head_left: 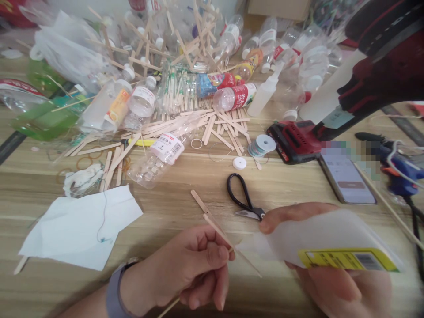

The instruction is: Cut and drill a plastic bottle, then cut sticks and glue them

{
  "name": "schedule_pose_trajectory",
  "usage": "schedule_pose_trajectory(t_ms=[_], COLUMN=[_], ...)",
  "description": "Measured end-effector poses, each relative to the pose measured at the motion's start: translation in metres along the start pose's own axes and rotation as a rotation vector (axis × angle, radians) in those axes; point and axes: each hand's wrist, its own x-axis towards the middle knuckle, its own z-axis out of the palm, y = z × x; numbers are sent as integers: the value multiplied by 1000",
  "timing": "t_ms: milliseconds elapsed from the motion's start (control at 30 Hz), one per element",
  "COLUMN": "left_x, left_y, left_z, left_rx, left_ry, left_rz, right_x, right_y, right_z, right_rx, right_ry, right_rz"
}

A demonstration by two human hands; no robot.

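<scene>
My left hand pinches a small assembly of wooden sticks between thumb and fingers, near the bottom centre. A thin stick also runs below that hand. My right hand is wrapped round a translucent glue bottle with a yellow label. The bottle lies tilted on its side, its nozzle pointing left at the sticks close to my left fingertips. Whether glue is coming out cannot be made out. Just beyond my right hand lie black-handled scissors, their blades partly hidden by it.
Plastic bottles and loose craft sticks crowd the back. White paper lies at left. A thread spool, a red-black power tool, a phone and a blue glue gun stand or lie at right.
</scene>
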Motion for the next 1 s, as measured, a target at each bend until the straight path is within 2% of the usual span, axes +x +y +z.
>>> schedule_pose_trajectory(t_ms=[300, 467, 533, 633, 800, 867, 1000], left_x=[0, 0, 0, -1, 0, 0, 0], left_y=[0, 1, 0, 0, -1, -1, -1], left_z=[1, 1, 1, 0, 0, 0, 1], left_rx=[-3, 2, 1, 2, -6, -14, -22], left_ry=[3, -3, -5, -8, -13, -8, -10], left_rz=[-11, -8, -5, 9, 8, 9, 22], right_x=[-2, 0, 1, 0, -2, -2, -2], right_y=[4, 2, 2, 3, 2, 2, 7], right_z=[-5, -3, -3, -3, -1, 0, -2], right_rx=[103, 113, 131, 118, 75, 78, 79], right_ry=[-97, -73, -85, -42, 136, 145, 85], right_rz=[25, -25, 6, 18, 7, 10, -26])
